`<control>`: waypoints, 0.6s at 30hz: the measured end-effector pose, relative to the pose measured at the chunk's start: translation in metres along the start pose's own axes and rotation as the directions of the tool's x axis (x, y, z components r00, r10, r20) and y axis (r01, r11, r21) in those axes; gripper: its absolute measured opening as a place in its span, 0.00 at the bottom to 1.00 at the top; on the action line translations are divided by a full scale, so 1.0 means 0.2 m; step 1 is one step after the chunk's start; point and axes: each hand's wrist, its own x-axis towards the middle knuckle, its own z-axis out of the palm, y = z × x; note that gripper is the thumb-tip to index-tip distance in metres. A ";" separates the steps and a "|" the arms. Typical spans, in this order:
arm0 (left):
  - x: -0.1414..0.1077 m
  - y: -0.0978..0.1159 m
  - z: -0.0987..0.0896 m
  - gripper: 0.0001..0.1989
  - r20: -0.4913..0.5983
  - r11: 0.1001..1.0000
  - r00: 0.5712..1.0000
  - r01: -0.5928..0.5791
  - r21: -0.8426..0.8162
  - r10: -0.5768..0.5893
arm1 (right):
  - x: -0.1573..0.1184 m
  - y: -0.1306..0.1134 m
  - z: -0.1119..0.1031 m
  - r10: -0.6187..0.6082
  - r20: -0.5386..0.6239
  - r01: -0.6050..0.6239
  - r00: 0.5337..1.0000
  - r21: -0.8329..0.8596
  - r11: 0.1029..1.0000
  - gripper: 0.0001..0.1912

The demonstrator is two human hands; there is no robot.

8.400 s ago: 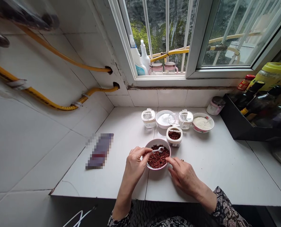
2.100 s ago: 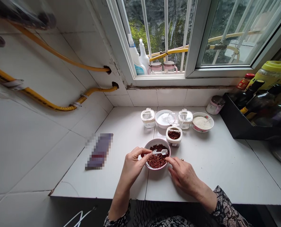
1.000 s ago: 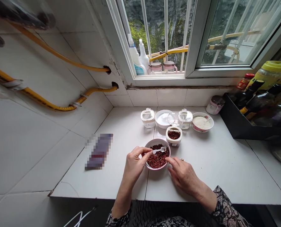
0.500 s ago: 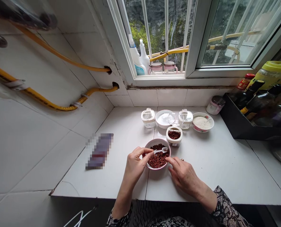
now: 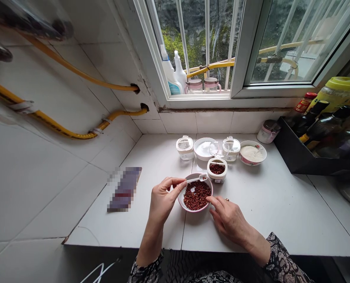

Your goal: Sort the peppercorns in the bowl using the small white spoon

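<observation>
Between thumb and fingers, my left hand (image 5: 165, 198) pinches the handle of a small white spoon (image 5: 195, 180). The spoon's tip is over the far rim of a white bowl (image 5: 180, 201) with a pink edge, and a little reddish matter shows in its scoop. Dark red peppercorns (image 5: 197, 197) cover most of the bowl's bottom, with a small bare patch among them. My right hand (image 5: 229, 216) grips the bowl's right rim with its fingertips. Just behind the bowl stands an open seasoning jar (image 5: 217, 180), partly filled with the same peppercorns.
Along the back are two clear lidded jars (image 5: 184, 147) (image 5: 231, 149), a white bowl of white grains (image 5: 204, 148) and a flowered bowl of pale powder (image 5: 252, 153). A black box of bottles (image 5: 307, 163) stands right; a blurred-out purple item (image 5: 124, 189) lies left.
My left hand has lifted the spoon from above the peppercorns and moved it away toward the jar. A bare patch now shows in the peppercorns. My right hand stays at the rim.
</observation>
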 end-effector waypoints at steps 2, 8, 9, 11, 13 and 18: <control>0.03 0.04 0.03 0.09 -0.037 0.996 0.995 -0.088 0.030 0.089 | 0.00 0.00 0.00 -0.002 0.000 0.002 1.000 -0.001 1.000 0.20; 0.08 0.12 0.20 0.09 0.019 0.859 0.877 -0.475 0.194 0.480 | -0.01 0.01 0.01 0.017 0.018 -0.017 1.000 -0.012 1.000 0.19; 0.07 0.12 0.22 0.10 0.073 0.819 0.845 -0.531 0.219 0.529 | -0.01 0.01 0.01 0.021 0.019 -0.021 1.000 -0.016 1.000 0.19; 0.06 0.11 0.24 0.11 0.139 0.756 0.792 -0.610 0.239 0.595 | -0.01 0.00 0.01 0.022 0.019 -0.022 1.000 -0.020 1.000 0.19; 0.05 0.09 0.22 0.11 0.114 0.744 0.779 -0.624 0.238 0.616 | -0.01 0.00 0.01 0.017 0.016 -0.016 1.000 -0.017 1.000 0.19; 0.01 0.05 0.05 0.05 -0.056 0.866 0.884 -0.440 0.239 0.464 | 0.00 0.00 0.00 0.013 0.014 -0.013 1.000 -0.003 1.000 0.21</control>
